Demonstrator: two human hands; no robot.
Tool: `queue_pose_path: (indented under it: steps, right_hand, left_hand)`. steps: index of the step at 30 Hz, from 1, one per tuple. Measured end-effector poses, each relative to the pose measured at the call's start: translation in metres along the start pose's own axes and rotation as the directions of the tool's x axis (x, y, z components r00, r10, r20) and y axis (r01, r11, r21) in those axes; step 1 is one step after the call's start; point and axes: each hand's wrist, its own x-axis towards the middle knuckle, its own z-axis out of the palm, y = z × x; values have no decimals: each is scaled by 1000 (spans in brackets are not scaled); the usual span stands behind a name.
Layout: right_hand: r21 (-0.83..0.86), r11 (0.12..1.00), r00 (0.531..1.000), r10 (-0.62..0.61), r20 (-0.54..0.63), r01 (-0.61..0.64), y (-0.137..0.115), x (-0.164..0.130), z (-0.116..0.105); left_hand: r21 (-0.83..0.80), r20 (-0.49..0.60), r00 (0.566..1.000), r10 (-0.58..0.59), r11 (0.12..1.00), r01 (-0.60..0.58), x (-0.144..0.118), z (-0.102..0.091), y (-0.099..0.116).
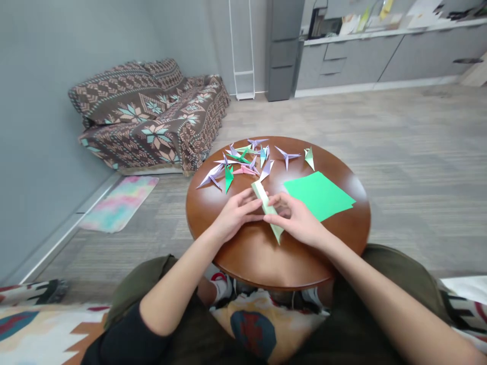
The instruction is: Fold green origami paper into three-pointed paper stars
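Note:
A narrow folded strip of pale green paper slants between my hands above the near half of the round table. My left hand grips its left edge, thumb and fingers closed on the paper. From the other side, my right hand pinches the strip's right edge with thumb and fingertips. Just beyond my hands lie several folded paper cranes, among them a pink one, a dark green one and a lilac one. Green paper sheets lie flat to the right of my right hand.
The round brown table stands between my knees. Farther cranes, one lilac and one pale green, sit near its far edge. A sofa with a patterned cover, a colourful mat and grey kitchen cabinets are beyond.

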Motion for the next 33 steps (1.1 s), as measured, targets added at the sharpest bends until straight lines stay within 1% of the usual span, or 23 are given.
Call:
queue_pose_path:
  steps: [5,11,14,18,21,24,26,28,30,33]
  right_hand:
    - [45,999,1000,4,10,-4,4,1,4]
    - [166,986,1000,-11,18,8,9,5,3]
    - [177,984,1000,-10,21,6,12,6,3]
    - [224,974,999,-30,20,25,12,5,3]
    - [288,958,999,2,-45,11,11,6,0]
    - [259,966,985,17,-170,28,11,10,-10]
    - [230,973,971,19,-237,37,14,13,-20]
    - [224,974,961,42,-272,21,17,16,-30]
    - [241,970,962,63,-264,3,19,16,-34]
    - [351,934,983,118,-143,-61,17,12,-32]
  left_hand:
    - [37,-44,999,-9,999,11,0,4,1]
    - [35,24,999,-29,999,28,-2,5,-2]
    - [61,-16,1000,-10,998,11,-2,5,-6]
    - [163,-55,998,36,986,-26,0,3,-14]
    - [111,-100,995,5,994,6,3,-2,-19]
    - [53,-156,988,15,999,-7,6,-9,-17]
    - [63,-179,983,30,998,-18,8,-15,-13]
    - [94,-169,985,22,996,-7,7,-20,-8]
    - [122,-136,990,28,992,-11,6,-22,-4]
    - [137,-74,996,42,990,-31,3,-22,-1]
